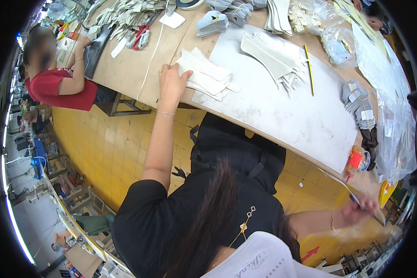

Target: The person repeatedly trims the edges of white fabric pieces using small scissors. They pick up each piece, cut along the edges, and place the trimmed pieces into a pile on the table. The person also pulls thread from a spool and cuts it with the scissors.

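Far left: a co-worker in a red shirt (55,88) sits at the counter (125,69), one forearm resting beside a dark strip.

Left hand (171,83): fingers spread wide and laid flat on the near edge of a stack of white cut pieces (207,76). The stack lies partly on the wood of the counter and partly on the grey work board (287,111). Thin bracelet at the wrist; a ring on one finger.

Centre of the board: a second, fanned pile of grey-white shaped pieces (273,58), well apart from the left hand. Just beside it on the right, a yellow pencil (309,69) lies along the board.

Back of the counter: more bundles of cut pieces (213,23) and clear plastic bags (338,44).

Right edge: small tagged grey bundles (359,104); below them a red-orange bottle (355,162) near the board's corner.

Right hand (361,208): low at the lower right, off the counter, fingers closed around a thin pen-like tool (345,187) that points up-left. Tool tip blurred.
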Demonstrator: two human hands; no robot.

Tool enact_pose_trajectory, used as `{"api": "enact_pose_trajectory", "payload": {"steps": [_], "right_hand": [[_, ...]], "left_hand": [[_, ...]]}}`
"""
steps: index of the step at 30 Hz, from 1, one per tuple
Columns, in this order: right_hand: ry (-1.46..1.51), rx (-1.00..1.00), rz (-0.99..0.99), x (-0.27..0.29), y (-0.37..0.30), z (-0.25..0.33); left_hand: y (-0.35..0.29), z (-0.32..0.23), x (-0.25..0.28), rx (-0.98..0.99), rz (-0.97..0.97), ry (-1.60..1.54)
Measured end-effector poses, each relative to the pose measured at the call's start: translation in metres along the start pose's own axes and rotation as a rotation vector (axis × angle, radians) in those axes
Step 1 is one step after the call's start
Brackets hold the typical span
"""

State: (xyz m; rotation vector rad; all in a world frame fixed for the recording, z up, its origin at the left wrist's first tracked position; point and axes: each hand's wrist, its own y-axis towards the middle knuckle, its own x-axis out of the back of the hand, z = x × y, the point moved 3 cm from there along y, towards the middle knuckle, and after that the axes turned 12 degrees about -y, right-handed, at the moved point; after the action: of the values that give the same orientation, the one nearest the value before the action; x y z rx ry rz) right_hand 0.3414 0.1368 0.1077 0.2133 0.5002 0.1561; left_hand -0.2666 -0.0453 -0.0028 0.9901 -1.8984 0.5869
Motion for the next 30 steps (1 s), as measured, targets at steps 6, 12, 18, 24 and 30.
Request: {"api": "enact_pose_trajectory", "payload": {"steps": [6, 12, 18, 24, 30], "right_hand": [[0.081, 0.370, 0.123, 0.016, -0.024, 0.115], [0.123, 0.385, 0.213, -0.016, -0.016, 0.087], [-0.055, 0.285, 0.262, -0.040, -0.001, 0.039], [0.069, 0.276, 0.264, -0.034, -0.004, 0.058], [0.216, 0.334, 0.172, -0.038, -0.011, 0.086]], "left_hand": [[-0.006, 0.006, -0.011, -0.114, -0.168, -0.089], [-0.006, -0.004, -0.014, -0.135, -0.113, -0.224], [-0.015, -0.015, 0.000, 0.107, 0.193, -0.655], [-0.073, -0.076, 0.025, 0.002, 0.628, -1.204], [-0.116, -0.149, -0.047, -0.128, 0.546, -1.039]]}}
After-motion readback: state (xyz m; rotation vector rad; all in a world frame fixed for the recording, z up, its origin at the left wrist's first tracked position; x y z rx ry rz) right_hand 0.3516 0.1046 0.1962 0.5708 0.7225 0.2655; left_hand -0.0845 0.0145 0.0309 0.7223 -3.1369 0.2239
